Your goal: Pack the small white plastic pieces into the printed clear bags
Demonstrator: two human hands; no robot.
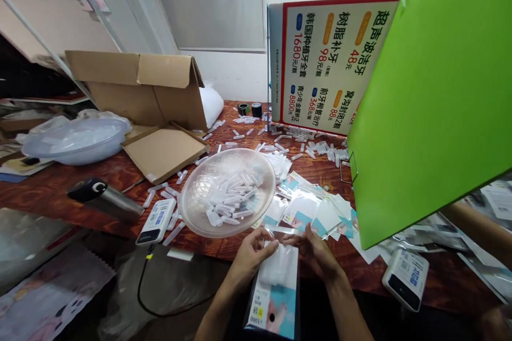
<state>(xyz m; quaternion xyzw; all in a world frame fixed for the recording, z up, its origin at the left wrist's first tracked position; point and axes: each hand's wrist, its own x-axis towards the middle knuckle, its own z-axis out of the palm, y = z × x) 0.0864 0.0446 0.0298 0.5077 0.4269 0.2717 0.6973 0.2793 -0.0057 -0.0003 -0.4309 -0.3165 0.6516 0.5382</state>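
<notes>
A clear plastic packet (275, 274) lies upright between my hands at the table's front edge. It holds a printed blue and white card and several white tubes. My left hand (253, 256) grips the packet's upper left edge, thumb across its front. My right hand (319, 253) is closed at the top right corner, thumb and fingers on the clear flap; some of its fingertips are hidden. Just beyond my hands stands a round translucent bowl (194, 219) with many small white tubes (228, 200) in it. Loose printed cards (304, 205) are spread to its right.
A green board (432, 90) and a price sign (320, 64) stand at the right. A cardboard box (132, 90), steel flask (108, 200) and wired white device (157, 222) are on the left. Another white device (406, 278) and another person's arm (480, 229) are at right.
</notes>
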